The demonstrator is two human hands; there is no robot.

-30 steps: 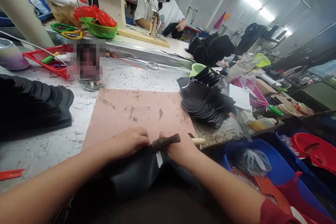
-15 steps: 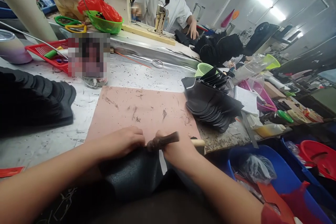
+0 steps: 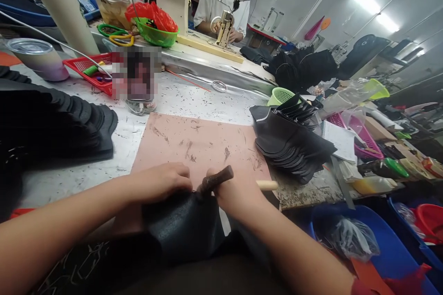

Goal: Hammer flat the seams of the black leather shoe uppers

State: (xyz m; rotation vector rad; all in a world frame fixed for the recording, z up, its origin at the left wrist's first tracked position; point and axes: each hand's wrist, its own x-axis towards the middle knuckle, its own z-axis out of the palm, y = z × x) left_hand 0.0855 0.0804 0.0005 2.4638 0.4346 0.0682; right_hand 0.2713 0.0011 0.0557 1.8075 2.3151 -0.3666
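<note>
My right hand point(image 3: 238, 196) is closed round a hammer point(image 3: 218, 179). The hammer's dark, worn head points up and right above my fingers, while the pale wooden handle sticks out beyond the hand. A black leather-like piece point(image 3: 183, 226) drapes over the near edge of a stained pink board point(image 3: 204, 143). On its upper edge, the fingers of my left hand point(image 3: 169, 179) are curled and press down, fingertips partly hidden. The lower end of the hammer head is at that edge, close to my left fingers. A white strip point(image 3: 224, 222) shows below my right hand.
Stacked black pieces lie at left point(image 3: 65, 120) and right point(image 3: 294, 143). Behind the board are a red basket point(image 3: 92, 73), a pixelated item point(image 3: 140, 76) and a sewing machine point(image 3: 224, 30) where another person sits. Blue bins point(image 3: 346, 216) stand lower right.
The view has swung left, so the surroundings sit further right. The hammer head is tilted more steeply. The other person's hand has moved from the dark pile to beside the sewing machine's post.
</note>
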